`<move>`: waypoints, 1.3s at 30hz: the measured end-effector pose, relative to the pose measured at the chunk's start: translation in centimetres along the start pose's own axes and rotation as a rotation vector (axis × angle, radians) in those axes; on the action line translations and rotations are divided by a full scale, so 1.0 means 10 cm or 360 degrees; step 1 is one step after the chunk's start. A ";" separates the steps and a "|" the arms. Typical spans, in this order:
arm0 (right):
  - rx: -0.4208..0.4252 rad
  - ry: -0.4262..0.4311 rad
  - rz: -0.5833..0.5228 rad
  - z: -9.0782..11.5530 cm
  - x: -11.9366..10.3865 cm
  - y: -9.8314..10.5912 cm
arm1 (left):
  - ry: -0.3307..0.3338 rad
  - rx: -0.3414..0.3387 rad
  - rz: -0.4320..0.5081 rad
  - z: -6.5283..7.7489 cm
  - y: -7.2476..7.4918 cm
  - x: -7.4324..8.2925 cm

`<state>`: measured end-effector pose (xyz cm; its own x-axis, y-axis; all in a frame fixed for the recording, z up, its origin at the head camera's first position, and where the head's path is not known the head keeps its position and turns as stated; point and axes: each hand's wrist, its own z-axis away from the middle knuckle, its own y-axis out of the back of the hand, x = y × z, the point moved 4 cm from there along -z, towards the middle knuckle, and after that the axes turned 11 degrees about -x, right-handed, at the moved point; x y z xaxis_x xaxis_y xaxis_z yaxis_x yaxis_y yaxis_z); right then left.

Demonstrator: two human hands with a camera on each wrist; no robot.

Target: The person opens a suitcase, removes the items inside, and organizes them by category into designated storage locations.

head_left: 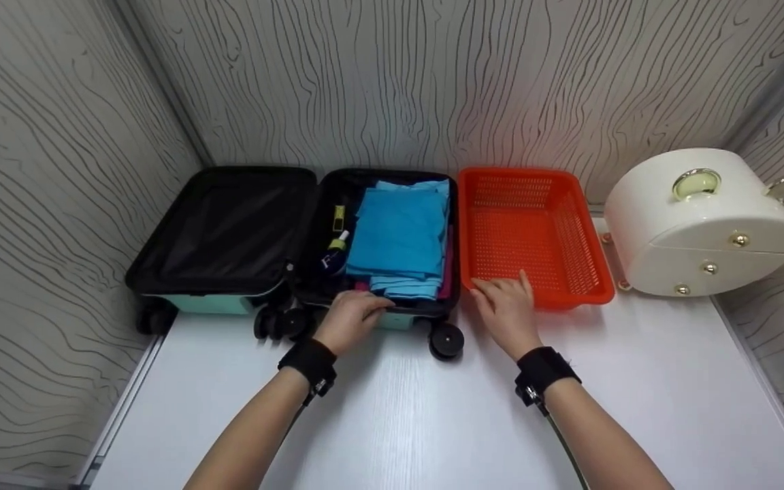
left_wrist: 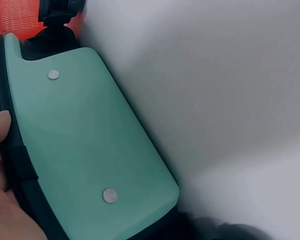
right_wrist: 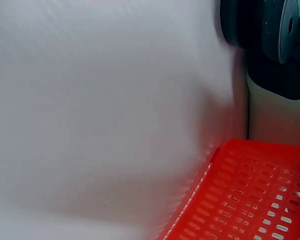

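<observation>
My left hand (head_left: 353, 318) grips the front rim of the open suitcase (head_left: 393, 321), its thumb (left_wrist: 1, 125) lying on the black edge above the mint-green shell (left_wrist: 90, 135). Inside that half lie folded blue clothes (head_left: 399, 228), a dark blue bottle (head_left: 333, 261) with a white tip, and a small black-and-yellow item (head_left: 339, 218). The right hand (head_left: 508, 313) holds the near left part of the rim of the red plastic basket (head_left: 579, 299), fingers over the edge. No objects show inside the basket. In the right wrist view its perforated wall (right_wrist: 230, 200) fills the lower right corner.
The suitcase's other half (head_left: 229, 231) lies open at the left, covered by black lining. Black wheels (head_left: 446, 340) stick out at the front. A glossy white case (head_left: 701, 224) with gold knobs stands right of the basket. Patterned walls (head_left: 392, 82) enclose the white table (head_left: 392, 415).
</observation>
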<state>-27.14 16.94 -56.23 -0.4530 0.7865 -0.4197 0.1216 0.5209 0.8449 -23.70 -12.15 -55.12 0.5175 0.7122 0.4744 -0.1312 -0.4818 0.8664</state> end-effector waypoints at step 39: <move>-0.0038 -0.0014 -0.0037 0.03 -0.05 0.02 | 0.0200 -0.0171 0.0127 -0.04 0.05 0.02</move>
<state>-26.62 16.70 -55.95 -0.4478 0.7771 -0.4422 0.0896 0.5311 0.8425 -23.98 -12.05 -54.49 0.3927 0.7356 0.5520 -0.2608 -0.4865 0.8338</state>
